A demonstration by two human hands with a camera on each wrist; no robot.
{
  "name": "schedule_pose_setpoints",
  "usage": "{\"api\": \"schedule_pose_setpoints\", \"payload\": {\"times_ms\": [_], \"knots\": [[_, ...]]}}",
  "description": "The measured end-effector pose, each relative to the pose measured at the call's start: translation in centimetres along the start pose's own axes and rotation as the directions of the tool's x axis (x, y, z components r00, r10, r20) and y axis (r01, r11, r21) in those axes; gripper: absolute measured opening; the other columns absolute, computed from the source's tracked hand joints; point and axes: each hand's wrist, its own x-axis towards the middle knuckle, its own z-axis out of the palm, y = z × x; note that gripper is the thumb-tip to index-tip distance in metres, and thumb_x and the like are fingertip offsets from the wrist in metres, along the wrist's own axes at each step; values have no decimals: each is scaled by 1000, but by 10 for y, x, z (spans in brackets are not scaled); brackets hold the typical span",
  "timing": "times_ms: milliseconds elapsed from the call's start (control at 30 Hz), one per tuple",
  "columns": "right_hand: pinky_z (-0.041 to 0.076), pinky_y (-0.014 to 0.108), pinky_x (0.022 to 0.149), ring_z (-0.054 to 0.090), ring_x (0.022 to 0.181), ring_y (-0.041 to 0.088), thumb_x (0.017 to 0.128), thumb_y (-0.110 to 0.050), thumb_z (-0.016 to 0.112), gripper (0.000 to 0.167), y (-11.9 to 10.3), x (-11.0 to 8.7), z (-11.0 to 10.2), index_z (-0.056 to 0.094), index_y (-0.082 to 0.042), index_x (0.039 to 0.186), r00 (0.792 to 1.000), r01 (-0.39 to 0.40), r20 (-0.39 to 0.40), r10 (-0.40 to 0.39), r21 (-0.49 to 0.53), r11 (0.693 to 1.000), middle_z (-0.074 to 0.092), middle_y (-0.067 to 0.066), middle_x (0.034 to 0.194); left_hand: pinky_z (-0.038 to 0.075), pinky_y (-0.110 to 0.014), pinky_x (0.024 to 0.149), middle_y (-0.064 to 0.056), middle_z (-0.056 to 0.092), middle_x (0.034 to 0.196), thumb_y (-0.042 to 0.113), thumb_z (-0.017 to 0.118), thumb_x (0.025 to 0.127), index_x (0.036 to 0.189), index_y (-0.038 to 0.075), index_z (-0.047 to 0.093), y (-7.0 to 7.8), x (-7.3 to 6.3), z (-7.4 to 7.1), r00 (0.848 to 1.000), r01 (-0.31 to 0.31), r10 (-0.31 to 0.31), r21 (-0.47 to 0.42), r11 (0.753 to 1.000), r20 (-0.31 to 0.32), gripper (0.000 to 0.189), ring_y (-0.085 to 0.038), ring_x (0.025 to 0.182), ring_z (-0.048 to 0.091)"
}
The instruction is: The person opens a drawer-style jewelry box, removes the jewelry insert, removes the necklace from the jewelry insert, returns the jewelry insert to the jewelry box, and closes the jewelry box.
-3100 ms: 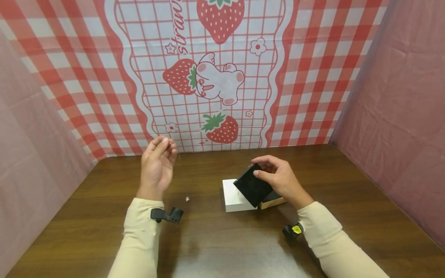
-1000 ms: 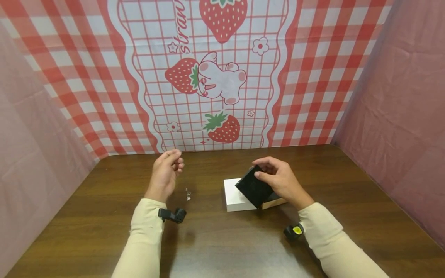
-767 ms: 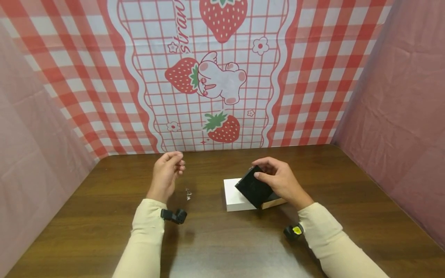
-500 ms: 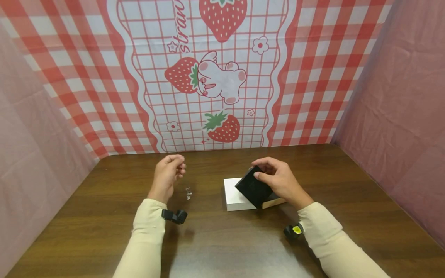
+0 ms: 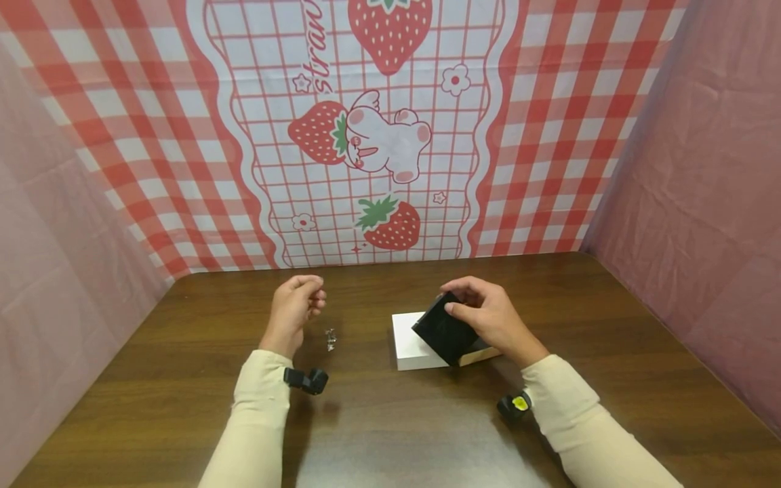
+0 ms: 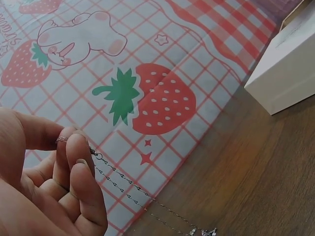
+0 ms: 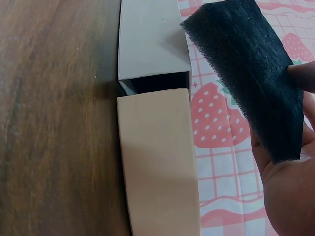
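A person's left hand (image 5: 289, 308) pinches the chain of a silver necklace (image 5: 331, 339), its pendant (image 6: 208, 232) below the fingers, while the right hand (image 5: 488, 312) grips a tilted black pad (image 5: 445, 329) between thumb and fingers. Beneath the right hand sits a white box (image 5: 405, 339), a tan tray (image 7: 157, 157) at its open end. The step appears to be readying necklace and pad; the next move likely calls for a steady pad and an untangled chain.

A strawberry-printed checked cloth (image 5: 549, 149) hangs at the far edge of the wooden table (image 5: 146, 400) — pink curtains (image 5: 695, 203) line its side edges.
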Motion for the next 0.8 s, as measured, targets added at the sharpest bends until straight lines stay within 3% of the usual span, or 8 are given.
{"api": "schedule_pose_setpoints", "payload": {"times_ms": [200, 500, 800], "knots": [[55, 30, 69, 64, 82, 24, 90, 1, 72, 27, 1, 0, 1, 67, 4, 116, 1000, 3, 2, -3, 4, 1000, 69, 18, 103, 44, -19, 53, 3, 61, 67, 8, 57, 99, 107, -2, 58, -2, 1, -3, 1000, 7, -7, 49, 999, 18, 13, -7, 56, 57], [54, 30, 68, 64, 80, 23, 89, 1, 73, 25, -1, 0, 1, 69, -1, 114, 1000, 2, -1, -2, 1, 1000, 69, 17, 101, 47, -20, 55, -1, 63, 73, 15, 52, 103, 120, -6, 60, -1, 0, -8, 996, -31, 9, 258, 966, 87, 29, -9, 61, 60], [54, 30, 66, 64, 76, 20, 86, 2, 74, 22, -1, 0, 3, 69, 2, 108, 1000, -8, -13, 8, 11, 1000, 69, 18, 97, 46, -19, 53, -2, 63, 73, 15, 52, 102, 122, -7, 60, -4, 0, -9, 996, -15, -10, 276, 961, 90, 30, -9, 59, 59]]}}
